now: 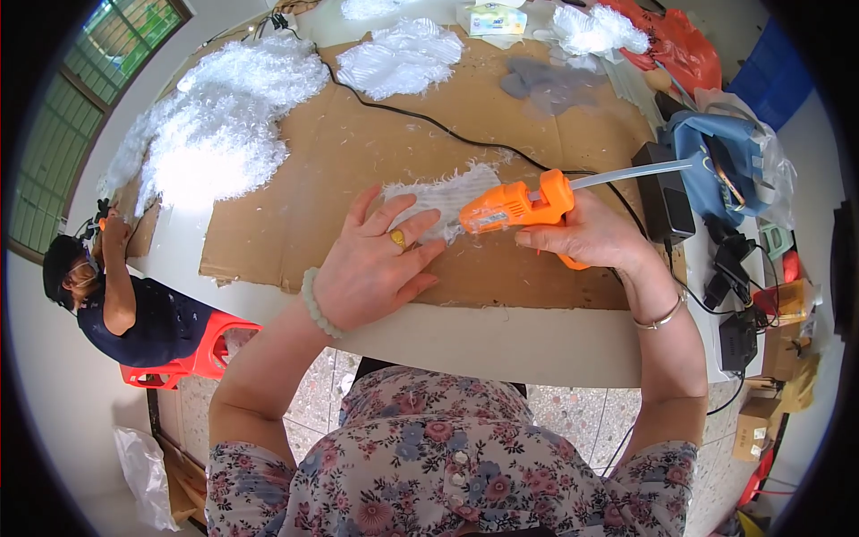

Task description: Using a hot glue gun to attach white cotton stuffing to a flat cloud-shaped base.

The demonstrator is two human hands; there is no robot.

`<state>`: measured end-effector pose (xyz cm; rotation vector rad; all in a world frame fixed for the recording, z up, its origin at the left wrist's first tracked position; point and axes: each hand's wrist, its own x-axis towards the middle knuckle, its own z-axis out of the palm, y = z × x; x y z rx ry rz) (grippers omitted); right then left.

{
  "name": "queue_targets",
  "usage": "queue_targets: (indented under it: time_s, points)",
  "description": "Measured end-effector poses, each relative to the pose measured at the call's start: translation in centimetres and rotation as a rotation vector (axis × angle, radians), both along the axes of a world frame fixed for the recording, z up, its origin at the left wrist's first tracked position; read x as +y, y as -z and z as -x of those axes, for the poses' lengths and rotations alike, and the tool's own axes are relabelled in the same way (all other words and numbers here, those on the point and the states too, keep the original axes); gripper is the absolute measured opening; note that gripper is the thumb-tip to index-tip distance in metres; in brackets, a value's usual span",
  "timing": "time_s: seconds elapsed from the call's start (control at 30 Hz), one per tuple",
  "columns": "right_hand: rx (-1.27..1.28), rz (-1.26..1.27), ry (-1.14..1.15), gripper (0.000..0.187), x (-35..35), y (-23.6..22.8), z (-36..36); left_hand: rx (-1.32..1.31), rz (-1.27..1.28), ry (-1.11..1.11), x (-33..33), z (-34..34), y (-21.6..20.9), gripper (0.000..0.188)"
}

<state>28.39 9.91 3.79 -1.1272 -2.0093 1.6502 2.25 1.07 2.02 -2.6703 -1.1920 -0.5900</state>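
My right hand [598, 231] grips an orange hot glue gun [521, 206], with a long translucent glue stick [631, 172] jutting out of its back toward the right. The gun's nozzle points left, over a small white piece of fringed fabric [438, 199] that lies on the cardboard [313, 206]. My left hand [376, 259] rests on the near left part of this piece with fingers spread; a gold ring and a pale bead bracelet show on it. The nozzle tip is close to my left fingertips, and whether it touches the fabric cannot be made out.
A large heap of white fringed material [224, 116] covers the far left, with another white pile [403, 58] behind. A black cable [447, 130] crosses the cardboard. Grey fabric [550, 82], a black box [664, 192] and a blue bag [716, 148] stand right. Another person [134, 304] works at left.
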Motion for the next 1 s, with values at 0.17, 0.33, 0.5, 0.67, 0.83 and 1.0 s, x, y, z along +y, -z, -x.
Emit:
queue_targets:
  time_s: [0.17, 0.33, 0.5, 0.67, 0.83, 1.0]
  points:
    - [0.095, -0.005, 0.045, 0.029, 0.4, -0.1, -0.8, 0.018, 0.011, -0.065, 0.3, 0.1, 0.2, 0.033]
    - [-0.086, -0.04, 0.045, 0.03, 0.6, -1.2, -2.0, 0.003, 0.045, -0.072, 0.4, 0.2, 0.4, 0.034]
    - [-0.157, -0.087, 0.025, 0.031, 0.3, -1.4, -1.1, -0.018, 0.082, -0.092, 0.6, 0.3, 0.6, 0.034]
    - [-0.149, -0.066, 0.062, 0.032, 0.5, -0.2, -0.9, -0.082, 0.056, -0.09, 0.9, 0.3, 0.7, 0.029]
    - [-0.08, -0.11, 0.051, 0.032, 0.2, -0.1, -0.1, -0.137, 0.064, -0.082, 1.2, 0.6, 1.3, 0.033]
    - [-0.101, -0.06, 0.069, 0.032, 0.2, -0.1, 0.2, -0.201, 0.092, -0.105, 1.1, 0.3, 1.0, 0.04]
